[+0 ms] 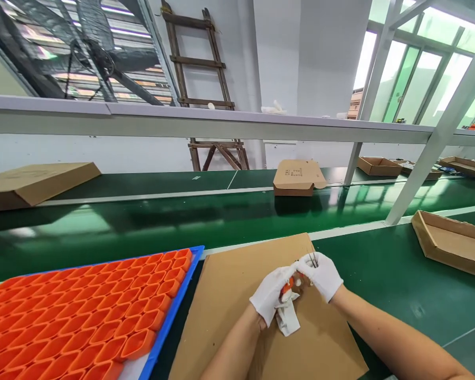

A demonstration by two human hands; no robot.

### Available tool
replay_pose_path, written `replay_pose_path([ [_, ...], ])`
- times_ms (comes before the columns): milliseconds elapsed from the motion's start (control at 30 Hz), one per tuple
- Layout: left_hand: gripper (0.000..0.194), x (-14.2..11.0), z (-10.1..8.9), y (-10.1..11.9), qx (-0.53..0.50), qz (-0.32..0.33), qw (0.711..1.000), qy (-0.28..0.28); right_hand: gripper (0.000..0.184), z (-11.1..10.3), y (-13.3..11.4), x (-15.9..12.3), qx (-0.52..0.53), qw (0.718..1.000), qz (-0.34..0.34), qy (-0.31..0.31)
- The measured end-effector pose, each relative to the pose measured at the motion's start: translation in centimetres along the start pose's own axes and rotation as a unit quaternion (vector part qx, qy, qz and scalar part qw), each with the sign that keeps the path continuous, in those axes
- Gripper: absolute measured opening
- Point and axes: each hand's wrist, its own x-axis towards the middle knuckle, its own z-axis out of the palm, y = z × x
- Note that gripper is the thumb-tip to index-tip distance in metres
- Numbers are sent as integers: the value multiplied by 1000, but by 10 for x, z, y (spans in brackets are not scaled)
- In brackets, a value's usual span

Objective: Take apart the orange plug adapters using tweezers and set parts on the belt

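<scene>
Both my hands wear white gloves and meet over the cardboard sheet [237, 285]. My left hand [272, 294] is closed around a small orange part [287, 286], mostly hidden by the fingers. A white cloth or tissue [287, 320] hangs below that hand. Close against it, my right hand [322, 275] is pinched shut, with thin dark metal prongs [312, 259] sticking up between its fingers. Whether the prongs belong to a tool or to the part, I cannot tell.
On my left is a blue-edged tray [198, 257] with rows of orange cups [98, 311]. A shallow cardboard box [455, 243] lies at right. Beyond the green belt [162, 221] stand a brown carton [298, 177] and a larger box [35, 179]. A slanted white post [431, 142] rises at right.
</scene>
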Motion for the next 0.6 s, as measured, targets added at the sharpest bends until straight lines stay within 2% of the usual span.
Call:
replay_pose_path([
  [67,44,-1,4,-4,8,-14,999,-31,27,1,-2,-17,16,1000,0,8],
  [167,51,0,2,-8,8,-40,997,-69,29,-2,-4,-28,21,1000,-9,12],
  [233,51,2,-1,-8,0,-56,995,-83,33,-4,-3,-31,11,999,-45,0],
  [333,50,4,-6,-7,-19,-69,994,-81,30,-9,3,-33,-30,991,-128,-35],
  [367,51,4,-8,-7,-27,-71,994,-78,34,-10,4,-33,-41,987,-153,-41],
  [467,53,1,-9,-8,-37,-97,991,-82,65,-17,5,-35,-54,977,-203,-47],
  [500,53,-1,-9,-9,-31,-113,989,-89,68,-19,3,-36,-54,975,-209,-61],
  [533,54,-3,-9,-9,-19,-130,987,-97,60,-21,2,-36,-54,972,-209,-90],
  [600,58,-5,-8,-10,17,-160,980,-114,30,-23,-1,-36,-40,968,-200,-146],
])
